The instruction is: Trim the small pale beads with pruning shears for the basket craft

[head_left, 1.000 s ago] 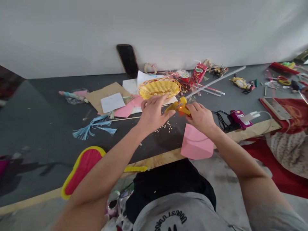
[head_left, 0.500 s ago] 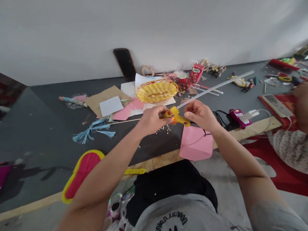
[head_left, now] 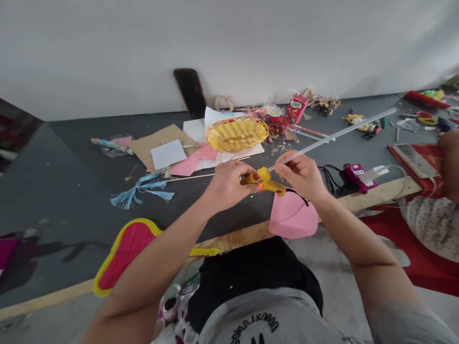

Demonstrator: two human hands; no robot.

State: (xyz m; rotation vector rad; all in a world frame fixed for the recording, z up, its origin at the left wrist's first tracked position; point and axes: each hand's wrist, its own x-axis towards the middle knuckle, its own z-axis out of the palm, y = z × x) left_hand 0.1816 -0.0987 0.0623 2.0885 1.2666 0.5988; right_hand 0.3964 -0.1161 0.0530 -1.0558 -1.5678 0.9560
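My left hand (head_left: 226, 185) is closed around the yellow glue gun (head_left: 263, 181), holding it firmly out over the desk (head_left: 71, 200); that grip keeps the gun steady and leaves its back end turned toward my other hand; a small orange light (head_left: 259, 186) glows on its side; my right hand (head_left: 299, 176) pinches a long clear glue stick (head_left: 333, 135) near one end, which gives me close control of the tip; that tip sits right at the gun, though I cannot tell from here whether it has entered; the stick's far end points away over the clutter; a sheet of pink paper (head_left: 292, 216) lies below my right hand, with a black cord (head_left: 332, 179) running just beside it toward a purple box (head_left: 355, 177); ahead sit a yellow wicker basket (head_left: 236, 134), brown cardboard (head_left: 158, 150) and a blue tassel (head_left: 141, 191); a red and yellow fan (head_left: 125, 258) lies nearer my left arm; another person's hand (head_left: 450, 162) enters at the right edge, near a power strip (head_left: 416, 160); a phone (head_left: 191, 93) leans against the wall (head_left: 229, 43).
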